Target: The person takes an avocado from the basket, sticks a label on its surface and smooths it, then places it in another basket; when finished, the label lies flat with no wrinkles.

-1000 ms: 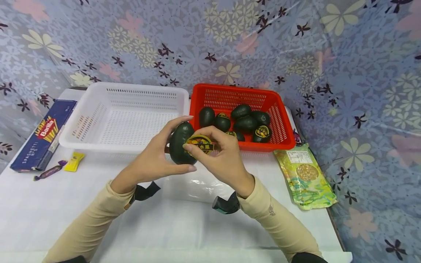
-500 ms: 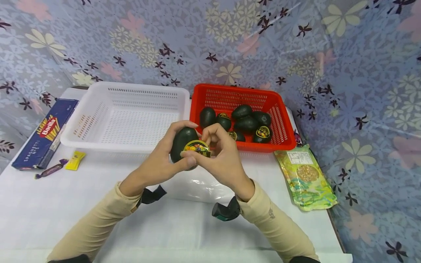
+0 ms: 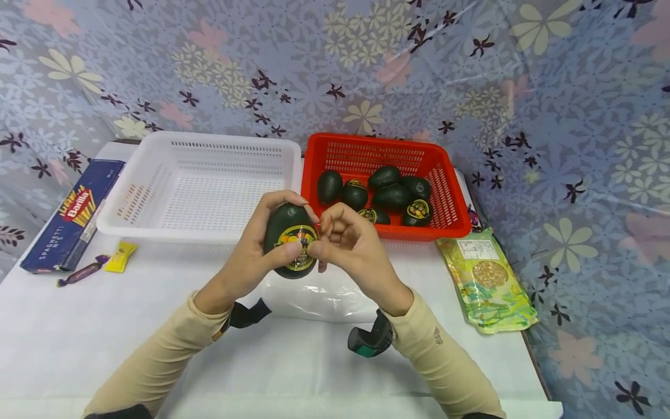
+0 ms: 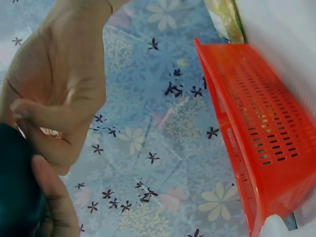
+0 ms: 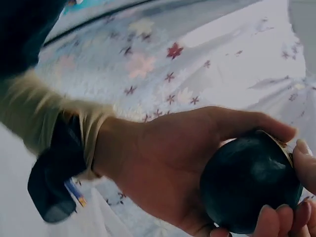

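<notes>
In front of the baskets, my left hand (image 3: 248, 256) grips a dark green avocado (image 3: 277, 230). Its fingers wrap the top and far side, and the thumb presses on a round black-and-yellow fruit sticker (image 3: 295, 265) facing me. My right hand (image 3: 361, 253) meets it from the right with curled fingers, thumb and fingertip at the sticker's right edge. From the right wrist view, the avocado (image 5: 247, 187) sits between both hands, the sticker showing only as a thin gold rim. The left wrist view catches just part of the avocado (image 4: 17, 187) beside the right hand's bent fingers.
Behind the hands stand a white basket (image 3: 209, 234) and a red basket (image 3: 445, 198) holding several avocados (image 3: 330, 186), some with stickers. A spaghetti box (image 3: 68, 218), a purple candy (image 3: 84, 270) and a yellow candy (image 3: 121, 256) lie left. A green-yellow packet (image 3: 487, 282) lies right.
The avocado has turned so its sticker faces me and lies flatter against the skin. My left thumb has come up onto the sticker, while the right thumb has shifted to its right edge.
</notes>
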A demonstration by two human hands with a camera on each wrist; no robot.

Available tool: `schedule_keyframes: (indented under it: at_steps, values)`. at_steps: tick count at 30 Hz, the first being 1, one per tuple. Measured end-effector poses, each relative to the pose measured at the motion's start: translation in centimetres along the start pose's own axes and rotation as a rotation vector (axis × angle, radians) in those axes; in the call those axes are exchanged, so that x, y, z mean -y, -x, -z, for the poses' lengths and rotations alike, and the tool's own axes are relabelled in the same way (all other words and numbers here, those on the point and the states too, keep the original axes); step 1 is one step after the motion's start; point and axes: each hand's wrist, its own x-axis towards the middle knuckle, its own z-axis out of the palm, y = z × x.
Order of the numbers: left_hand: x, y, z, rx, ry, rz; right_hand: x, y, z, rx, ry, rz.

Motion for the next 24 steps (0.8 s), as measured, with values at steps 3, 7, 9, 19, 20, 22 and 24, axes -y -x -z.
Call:
schedule_keyframes:
  at_steps: [3, 7, 9, 19, 20, 22, 24]
  values:
    - [0.0, 0.2, -0.1, 0.037, 0.034, -0.003, -0.8, 0.0, 0.2, 0.057, -0.149, -0.052]
    - [0.3, 0.9, -0.1, 0.077, 0.092, 0.009, -2.0, 0.1, 0.7, 0.153, -0.27, -0.109]
    - [0.5, 1.1, -0.2, 0.09, 0.133, 0.009, -2.5, 0.1, 1.1, 0.194, -0.266, -0.138]
    - [1.3, 0.6, -1.3, 0.034, -0.017, 0.088, -1.7, 1.0, 2.9, 0.012, 0.218, -0.029]
    - [1.6, 0.5, -1.5, 0.03, -0.06, 0.106, -1.6, 1.1, 2.7, 0.025, 0.312, -0.009]
    - [2.2, 0.3, -1.9, 0.022, -0.135, 0.133, -1.5, 1.4, 2.2, 0.055, 0.495, 0.026]
    - [2.7, 0.1, -2.3, 0.016, -0.193, 0.146, -1.8, 1.4, 1.8, 0.057, 0.631, 0.051]
